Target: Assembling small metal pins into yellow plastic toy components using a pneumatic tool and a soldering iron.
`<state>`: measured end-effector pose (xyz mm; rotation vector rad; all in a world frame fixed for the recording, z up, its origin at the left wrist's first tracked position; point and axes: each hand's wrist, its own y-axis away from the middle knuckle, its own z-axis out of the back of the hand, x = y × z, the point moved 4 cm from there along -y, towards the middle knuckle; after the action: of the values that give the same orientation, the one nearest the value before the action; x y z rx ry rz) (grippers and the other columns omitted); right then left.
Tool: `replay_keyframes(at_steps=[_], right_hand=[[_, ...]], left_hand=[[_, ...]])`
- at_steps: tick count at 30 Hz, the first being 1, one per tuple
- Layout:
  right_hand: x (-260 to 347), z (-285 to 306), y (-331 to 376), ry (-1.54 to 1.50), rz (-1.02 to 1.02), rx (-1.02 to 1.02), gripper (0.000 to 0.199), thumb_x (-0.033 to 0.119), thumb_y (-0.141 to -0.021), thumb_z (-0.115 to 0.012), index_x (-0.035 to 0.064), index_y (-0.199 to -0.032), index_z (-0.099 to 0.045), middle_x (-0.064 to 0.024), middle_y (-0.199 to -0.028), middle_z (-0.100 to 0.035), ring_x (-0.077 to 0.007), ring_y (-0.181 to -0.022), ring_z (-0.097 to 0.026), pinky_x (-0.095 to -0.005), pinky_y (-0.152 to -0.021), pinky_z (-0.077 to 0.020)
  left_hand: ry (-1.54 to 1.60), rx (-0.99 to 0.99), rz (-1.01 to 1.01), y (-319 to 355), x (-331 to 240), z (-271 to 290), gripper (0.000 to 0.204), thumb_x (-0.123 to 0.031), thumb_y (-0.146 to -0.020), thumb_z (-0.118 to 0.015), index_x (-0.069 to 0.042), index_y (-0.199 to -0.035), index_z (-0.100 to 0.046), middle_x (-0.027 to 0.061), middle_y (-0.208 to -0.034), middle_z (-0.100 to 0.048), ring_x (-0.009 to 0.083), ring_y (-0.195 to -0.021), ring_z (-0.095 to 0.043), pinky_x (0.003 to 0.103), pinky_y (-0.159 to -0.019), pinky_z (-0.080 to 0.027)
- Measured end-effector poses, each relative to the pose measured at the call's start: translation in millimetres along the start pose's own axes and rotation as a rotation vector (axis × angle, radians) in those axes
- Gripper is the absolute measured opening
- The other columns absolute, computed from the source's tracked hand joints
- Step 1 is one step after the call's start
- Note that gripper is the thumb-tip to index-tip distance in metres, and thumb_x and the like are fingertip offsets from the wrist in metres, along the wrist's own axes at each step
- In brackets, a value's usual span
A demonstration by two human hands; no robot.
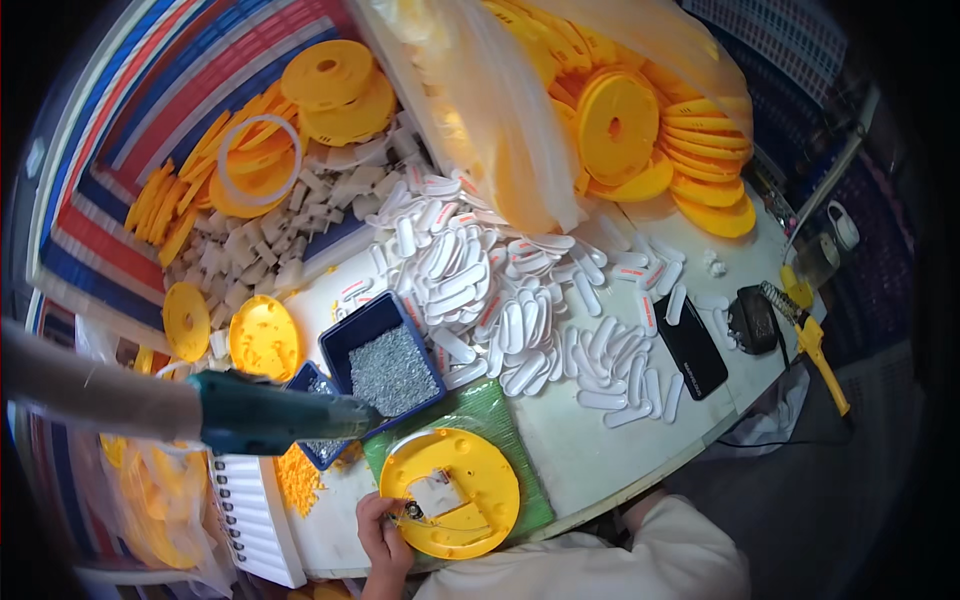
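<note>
At lower centre the left hand pinches a small metal part at the rim of the yellow disc, fingers closed; green mat beneath; right hand out of sight.

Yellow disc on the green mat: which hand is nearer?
Right. The right hand touches the yellow disc at its lower-left rim; the left arm, with a teal tool, is above-left, apart.

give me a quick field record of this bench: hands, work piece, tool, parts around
left hand: fingers on the left edge of the yellow disc
right hand: not visible, only a white sleeve
work piece: yellow disc on a green mat, small white part on top
tool: teal power screwdriver hanging over the blue tray of screws
parts: white oval pieces, stacked yellow discs
other: black phone
</note>
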<state>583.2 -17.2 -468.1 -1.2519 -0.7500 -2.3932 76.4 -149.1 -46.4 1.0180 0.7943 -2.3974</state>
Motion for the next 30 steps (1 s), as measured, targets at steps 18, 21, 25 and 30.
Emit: replay_keyframes(at_steps=[18,21,25,30], right_hand=[[480.0,179.2,-20.6,0.240,0.088,0.533,0.036,0.038,-0.103,-0.068,0.0054,-0.117,-0.075,-0.0127,-0.102,-0.077,-0.0224,-0.096,-0.073,-0.0377,-0.086,-0.0567],[556.8,208.8,-76.1,0.172,0.322,0.057,0.024,0.023,-0.101,-0.071,-0.0007,-0.104,-0.074,-0.0068,-0.088,-0.072,-0.0119,-0.080,-0.064,-0.0314,-0.073,-0.0523],[602.7,242.9,-210.6,0.149,0.451,-0.449,0.024,0.023,-0.101,-0.071,-0.0015,-0.102,-0.071,-0.0028,-0.084,-0.069,-0.0097,-0.077,-0.062,-0.0280,-0.071,-0.0490],[592.4,258.7,-380.4,0.395,0.554,-0.912,0.026,0.024,-0.096,-0.069,-0.0014,-0.104,-0.072,-0.0138,-0.088,-0.072,-0.0251,-0.084,-0.070,-0.0382,-0.080,-0.0545]], left_hand=[[0.218,0.014,0.073,3.5,8.2,-1.5,0.037,0.012,-0.096,-0.040,0.002,-0.127,-0.058,0.0183,-0.132,-0.061,0.0255,-0.124,-0.063,0.037,-0.112,-0.045],[0.222,-0.059,0.074,-8.4,-14.4,3.9,0.037,0.009,-0.090,-0.048,0.001,-0.122,-0.065,0.0211,-0.128,-0.063,0.0315,-0.125,-0.061,0.041,-0.113,-0.045],[0.330,-0.096,0.077,-4.4,-6.4,-0.7,0.035,0.007,-0.097,-0.042,0.001,-0.126,-0.061,0.0144,-0.130,-0.061,0.0274,-0.131,-0.056,0.038,-0.115,-0.041],[0.224,-0.206,0.066,6.2,2.1,9.8,0.030,0.005,-0.097,-0.045,0.001,-0.122,-0.061,0.0124,-0.123,-0.064,0.0221,-0.117,-0.059,0.036,-0.106,-0.044]])
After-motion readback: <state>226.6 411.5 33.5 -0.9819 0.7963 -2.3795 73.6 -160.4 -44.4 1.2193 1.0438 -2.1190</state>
